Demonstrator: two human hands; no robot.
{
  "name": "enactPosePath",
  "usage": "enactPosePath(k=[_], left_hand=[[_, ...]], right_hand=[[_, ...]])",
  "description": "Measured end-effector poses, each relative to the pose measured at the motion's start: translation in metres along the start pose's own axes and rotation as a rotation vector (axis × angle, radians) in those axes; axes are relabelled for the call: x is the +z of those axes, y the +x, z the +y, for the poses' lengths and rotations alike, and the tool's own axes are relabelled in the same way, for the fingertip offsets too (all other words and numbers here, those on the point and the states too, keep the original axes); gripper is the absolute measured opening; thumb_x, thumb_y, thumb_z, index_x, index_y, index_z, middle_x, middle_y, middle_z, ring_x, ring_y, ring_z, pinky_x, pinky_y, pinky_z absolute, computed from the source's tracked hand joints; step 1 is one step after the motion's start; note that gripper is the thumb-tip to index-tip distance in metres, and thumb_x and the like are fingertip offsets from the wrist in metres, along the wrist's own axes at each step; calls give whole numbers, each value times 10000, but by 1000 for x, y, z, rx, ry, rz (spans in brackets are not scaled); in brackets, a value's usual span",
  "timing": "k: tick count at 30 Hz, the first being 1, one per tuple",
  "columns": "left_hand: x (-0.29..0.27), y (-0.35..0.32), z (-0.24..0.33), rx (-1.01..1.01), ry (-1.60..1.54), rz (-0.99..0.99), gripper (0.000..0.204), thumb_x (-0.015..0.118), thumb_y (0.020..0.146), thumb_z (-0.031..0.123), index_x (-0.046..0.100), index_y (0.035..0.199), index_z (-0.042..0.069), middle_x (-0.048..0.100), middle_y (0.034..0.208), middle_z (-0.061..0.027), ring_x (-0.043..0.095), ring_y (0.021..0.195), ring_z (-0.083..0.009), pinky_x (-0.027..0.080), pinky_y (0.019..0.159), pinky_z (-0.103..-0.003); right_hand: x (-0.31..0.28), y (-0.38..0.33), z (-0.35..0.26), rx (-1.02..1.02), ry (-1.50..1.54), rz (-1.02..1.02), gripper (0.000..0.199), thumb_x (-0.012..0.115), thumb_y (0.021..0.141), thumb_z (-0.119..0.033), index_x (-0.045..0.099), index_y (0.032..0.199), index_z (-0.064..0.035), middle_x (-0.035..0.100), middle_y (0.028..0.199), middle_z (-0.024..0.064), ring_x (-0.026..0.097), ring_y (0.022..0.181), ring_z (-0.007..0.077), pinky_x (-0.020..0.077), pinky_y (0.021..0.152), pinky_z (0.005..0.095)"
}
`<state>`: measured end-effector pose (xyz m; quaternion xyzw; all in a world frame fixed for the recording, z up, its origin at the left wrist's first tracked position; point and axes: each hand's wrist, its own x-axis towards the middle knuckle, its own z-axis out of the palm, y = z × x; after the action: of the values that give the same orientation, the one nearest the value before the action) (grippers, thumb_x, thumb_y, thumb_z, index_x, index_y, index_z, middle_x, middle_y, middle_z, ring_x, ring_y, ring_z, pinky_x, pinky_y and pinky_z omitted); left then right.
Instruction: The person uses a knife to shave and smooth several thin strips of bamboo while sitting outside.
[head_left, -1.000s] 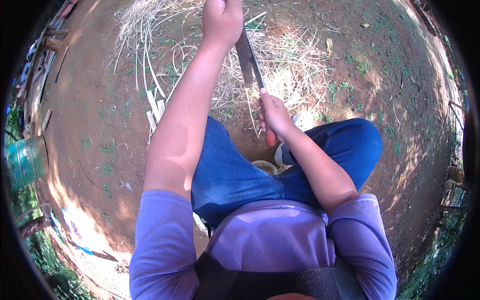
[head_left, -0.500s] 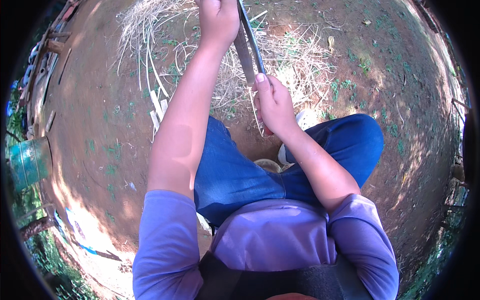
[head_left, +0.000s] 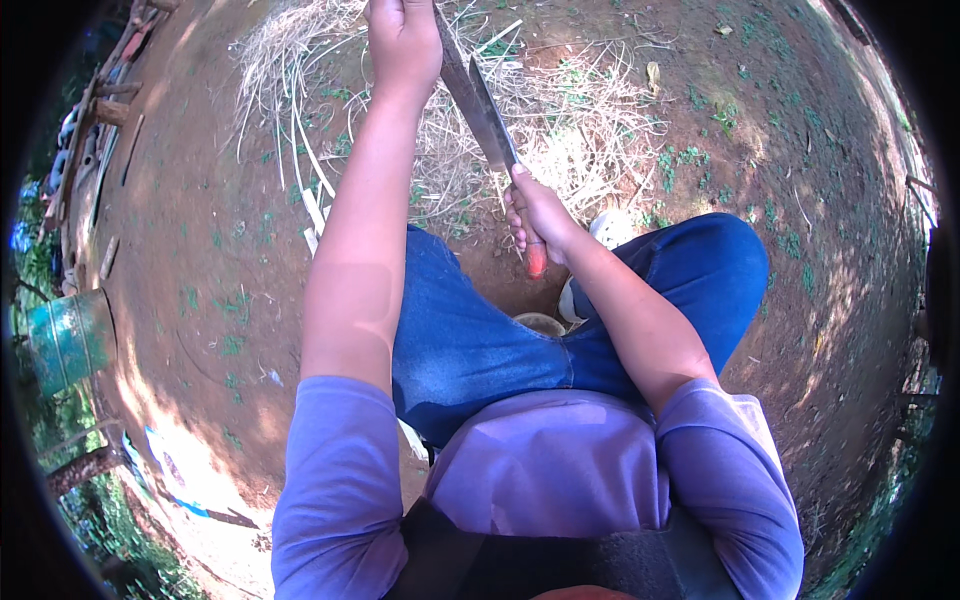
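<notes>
My right hand [head_left: 540, 215] is closed round the handle of a large knife [head_left: 495, 120]; the handle's orange-red end shows below the fist. Its long dark blade points up and left, away from me. Alongside the blade, partly overlapped by it, runs a long, flat, dark strip [head_left: 457, 70], perhaps bamboo. My left hand [head_left: 405, 45], at the top edge of the view, is closed at the strip's far end; its fingertips are cut off. A thin pale piece hangs beside my right fingers.
Heaps of pale, curly shavings [head_left: 590, 130] and long thin strips [head_left: 290, 60] lie on the bare earth ahead. Short pale slats [head_left: 314, 212] lie by my left knee. A green drum [head_left: 70, 340] stands far left. A round pale container [head_left: 540, 325] sits between my legs.
My left hand has shifted left with the strip. The knife has tilted further left, and my right hand has turned and lowered slightly, showing the handle's end.
</notes>
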<state>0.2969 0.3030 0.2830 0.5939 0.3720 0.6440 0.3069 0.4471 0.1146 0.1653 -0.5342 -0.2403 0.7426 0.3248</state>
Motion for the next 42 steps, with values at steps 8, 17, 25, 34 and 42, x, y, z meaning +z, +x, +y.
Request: enactPosePath(k=[8, 17, 25, 34, 42], left_hand=[[-5, 2, 10, 21, 166, 37, 463, 452, 1086, 495, 592, 1171, 62, 543, 957, -13, 515, 902, -141, 428, 857, -296], [-11, 4, 2, -43, -66, -10, 461, 469, 1080, 498, 592, 1201, 70, 537, 904, 3, 513, 813, -90, 426, 730, -250], [-8, 5, -10, 48, 23, 27, 522, 454, 1066, 559, 613, 1179, 75, 537, 921, 12, 479, 817, -86, 401, 742, -255], [-2, 4, 4, -60, 75, 11, 477, 446, 1072, 551, 591, 1085, 97, 480, 844, 30, 455, 790, -95, 383, 728, -270], [-15, 16, -5, -53, -60, 86, 363, 479, 1080, 484, 537, 992, 137, 503, 819, 27, 495, 763, -87, 445, 726, -264]], right_hand=[[40, -34, -44, -460, -308, 120, 468, 475, 1069, -458, 548, 864, -43, 480, 572, -3, 484, 449, 112, 408, 454, 299], [-2, 22, 34, -71, -420, 161, 575, 446, 1048, -565, 549, 889, -22, 506, 627, 57, 527, 484, 162, 454, 467, 345], [-20, 19, 19, 140, 55, -78, 561, 366, 1052, -626, 476, 866, -107, 425, 602, -12, 411, 453, 108, 399, 432, 282], [37, -14, -28, -450, -304, 123, 504, 421, 1079, -485, 528, 834, -58, 485, 582, 8, 486, 460, 121, 429, 472, 299], [-20, 39, 60, 48, -538, 219, 649, 447, 1042, -573, 633, 1090, 47, 590, 661, 126, 580, 490, 186, 471, 477, 369]])
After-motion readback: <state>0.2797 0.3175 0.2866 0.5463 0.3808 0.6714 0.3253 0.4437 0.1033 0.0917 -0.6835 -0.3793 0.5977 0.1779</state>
